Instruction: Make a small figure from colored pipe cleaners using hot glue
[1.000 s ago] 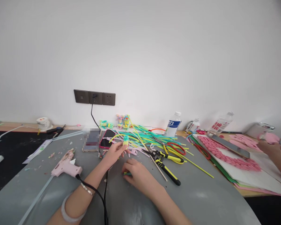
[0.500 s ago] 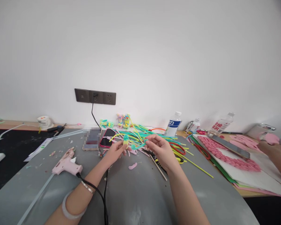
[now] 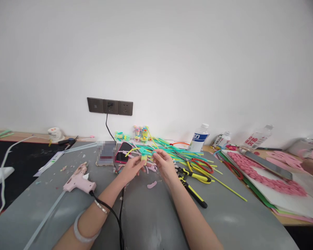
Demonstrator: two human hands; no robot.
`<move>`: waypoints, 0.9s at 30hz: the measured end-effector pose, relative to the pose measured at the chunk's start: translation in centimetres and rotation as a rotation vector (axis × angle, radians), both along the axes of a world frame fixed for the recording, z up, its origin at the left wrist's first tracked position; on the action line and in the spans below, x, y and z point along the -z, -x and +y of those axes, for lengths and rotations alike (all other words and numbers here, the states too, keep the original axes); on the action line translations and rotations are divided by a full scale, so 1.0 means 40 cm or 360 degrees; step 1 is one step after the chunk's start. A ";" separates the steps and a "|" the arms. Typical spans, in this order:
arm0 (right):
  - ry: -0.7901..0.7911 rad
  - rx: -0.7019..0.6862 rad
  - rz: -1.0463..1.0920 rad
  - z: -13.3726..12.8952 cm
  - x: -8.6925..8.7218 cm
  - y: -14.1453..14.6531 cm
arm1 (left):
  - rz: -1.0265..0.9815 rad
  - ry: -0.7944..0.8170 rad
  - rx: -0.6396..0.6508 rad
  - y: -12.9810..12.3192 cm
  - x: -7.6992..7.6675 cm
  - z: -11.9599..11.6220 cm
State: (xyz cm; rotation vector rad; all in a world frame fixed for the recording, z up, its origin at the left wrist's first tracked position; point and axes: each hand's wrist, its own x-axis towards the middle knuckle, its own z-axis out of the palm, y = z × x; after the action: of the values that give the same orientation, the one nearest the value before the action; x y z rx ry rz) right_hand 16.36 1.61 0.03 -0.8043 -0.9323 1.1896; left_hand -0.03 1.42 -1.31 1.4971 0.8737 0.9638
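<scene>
Head view, centre: one small yellow-and-teal fuzzy piece (image 3: 144, 157), long axis roughly upright, clamped between thumb and fingers of the left hand (image 3: 131, 169), the nearer one. Right hand (image 3: 165, 165): fingertips pinched together on a small teal fuzzy strip (image 3: 153, 152), just right of the piece; whether the two touch cannot be told. Behind both hands: one heap of yellow, teal and pink fuzzy stems (image 3: 172, 147), a close backdrop; no obstacle visible between the hands. Right of the right hand: yellow-and-black pliers (image 3: 196, 196). Below the hands: one curved pink fuzzy scrap (image 3: 151, 185). Lower left: pink glue gun (image 3: 79, 183), well apart.
</scene>
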 end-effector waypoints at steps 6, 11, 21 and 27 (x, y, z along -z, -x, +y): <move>-0.0032 -0.0011 -0.0089 -0.013 0.003 0.008 | 0.0025 0.0038 0.0039 -0.002 0.003 0.000; -0.0063 0.0011 -0.0131 -0.009 0.008 0.001 | 0.0048 0.0039 0.0024 -0.003 0.008 0.003; -0.0104 0.0019 -0.0168 -0.005 0.020 -0.008 | 0.0069 0.0010 0.0062 -0.002 0.005 -0.001; -0.0097 0.0006 -0.0091 -0.006 0.015 -0.012 | 0.0063 0.0036 0.0059 -0.004 -0.001 -0.006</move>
State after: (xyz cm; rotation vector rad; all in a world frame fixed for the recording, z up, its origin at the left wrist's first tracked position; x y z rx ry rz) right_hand 16.82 1.38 -0.56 -0.7944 -1.0090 1.1343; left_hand 0.13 1.20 -1.27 1.5124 0.8797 0.8970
